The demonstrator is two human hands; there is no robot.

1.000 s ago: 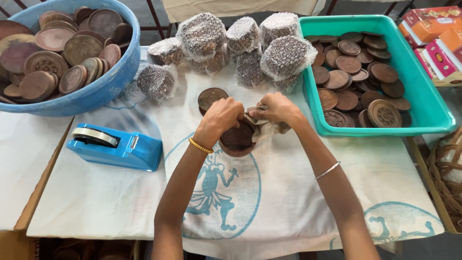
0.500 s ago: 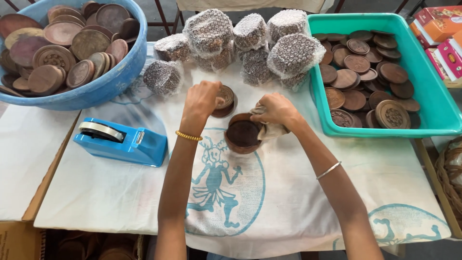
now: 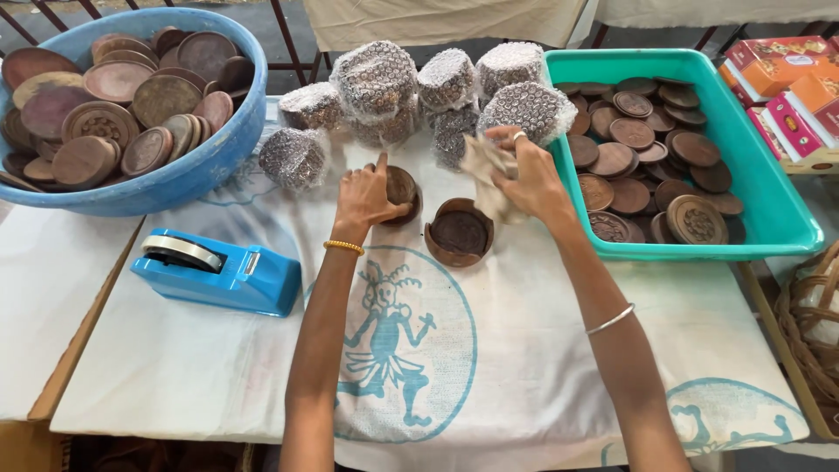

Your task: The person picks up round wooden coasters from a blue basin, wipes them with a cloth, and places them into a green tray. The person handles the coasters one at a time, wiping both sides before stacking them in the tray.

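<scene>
Left grip point(image 3: 365, 194) half hiding wooden disc point(image 3: 403, 190), right grip point(image 3: 524, 175) bunching cloth point(image 3: 486, 166)

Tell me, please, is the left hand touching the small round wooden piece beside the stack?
Touching: the head view shows the left hand with fingers wrapped over the small round wooden piece.

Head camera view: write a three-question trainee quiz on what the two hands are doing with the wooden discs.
1. True or false: the left hand rests on a round wooden disc lying on the printed cloth.
2. What does the right hand hold?
A) a crumpled rag
B) the tape dispenser
C) a bubble-wrapped bundle
3. Fill in: the loose discs on the person's right lie in a ____ tray.

Key: 1 true; 2 A; 3 green.
</scene>
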